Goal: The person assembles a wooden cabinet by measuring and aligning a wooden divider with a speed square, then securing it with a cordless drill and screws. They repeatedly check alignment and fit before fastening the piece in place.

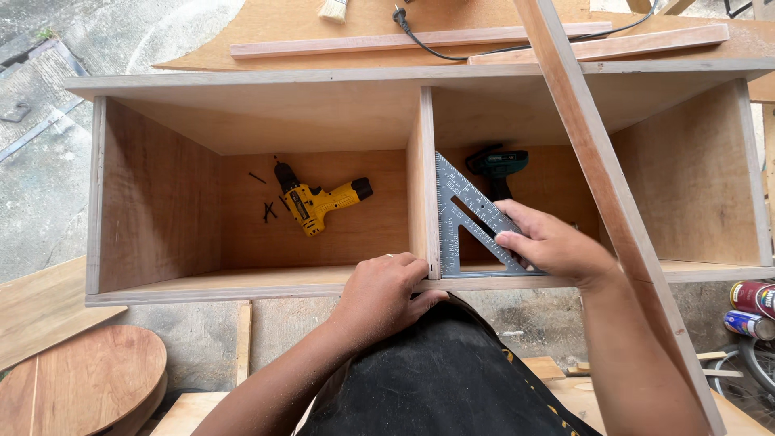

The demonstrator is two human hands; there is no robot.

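We are looking at a dark grey triangular speed square (pixel 467 230) sitting in the right-hand compartment of an open plywood cabinet (pixel 161 202), its straight upright edge lying against the central divider (pixel 423 178) and its base resting along the cabinet's near front edge. Our right hand (pixel 549 242) is pressing down on the square's sloping edge, fingers spread flat over the metal, holding it in place rather than gripping around it. Our left hand (pixel 383 295) is curling closed around the near edge of the cabinet just where the divider meets it, fingertips touching the foot of the divider and just beside the square's corner.

Behind the square, deeper in the same compartment, a teal and black power tool (pixel 499 165) is lying on the back panel. In the left compartment a yellow and black cordless drill (pixel 319 202) is resting with a few dark screws (pixel 268 211) scattered beside it. A long wooden batten (pixel 601 178) is crossing diagonally over the right compartment, passing above our right forearm. Beyond the cabinet, a black cable (pixel 428 48) and a paintbrush (pixel 333 10) are lying on a plywood sheet. Two spray cans (pixel 751 311) are lying at the far right, and a rounded wooden board (pixel 85 375) is sitting at the lower left.
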